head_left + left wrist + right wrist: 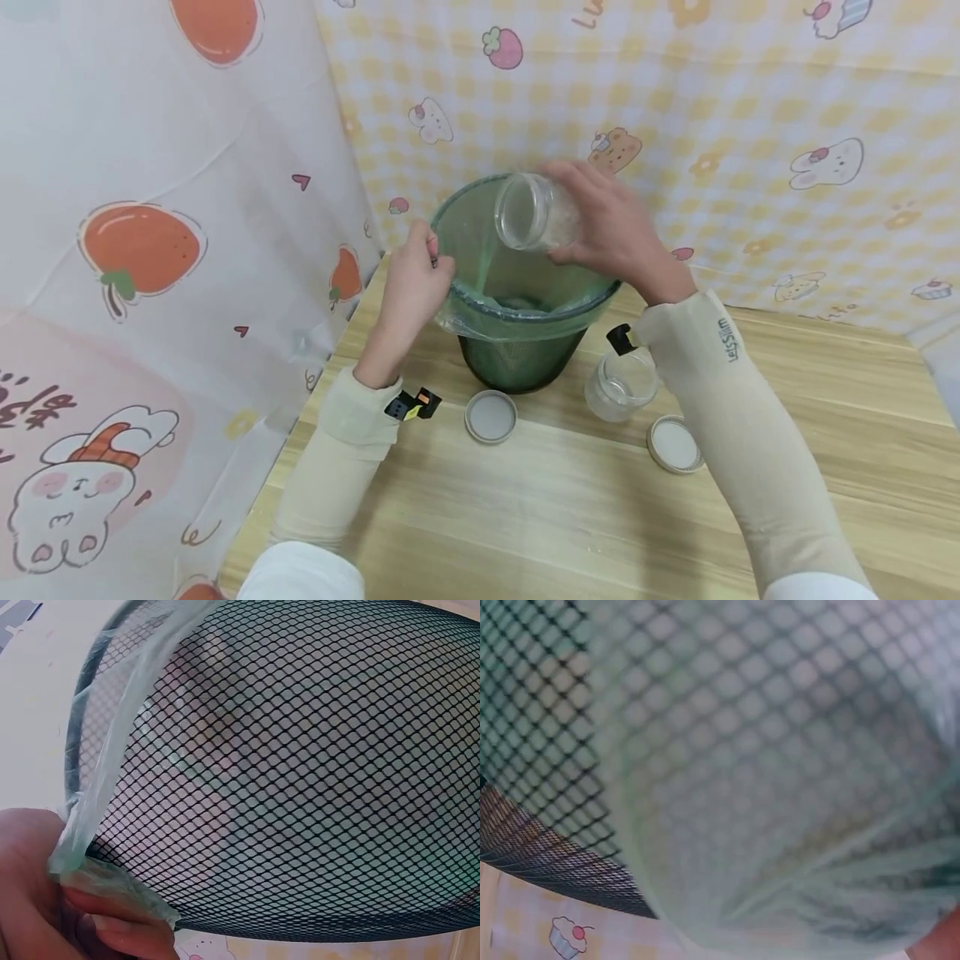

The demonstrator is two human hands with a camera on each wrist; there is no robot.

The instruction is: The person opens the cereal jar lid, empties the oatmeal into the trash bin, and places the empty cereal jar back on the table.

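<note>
A dark mesh trash bin [517,362] stands on the table with a thin green plastic bag [472,229] lining it and folded over its rim. My left hand [415,279] grips the bin's rim and the bag edge at the left. In the left wrist view, curled fingers [131,934] hold the bag against the rim beside the mesh wall [300,772]. Over the bin's opening, my right hand [611,225] grips a clear jar [558,218] tilted on its side, mouth facing left. The right wrist view is mostly filled by the blurred bag [742,847]; the jar is hidden there.
Right of the bin, a second clear jar [617,390] stands uncovered below my right wrist. Two round lids lie on the wooden table [540,517]: one lid [491,417] before the bin, another lid [673,444] beside my right forearm. Printed cloth [750,108] hangs behind the bin.
</note>
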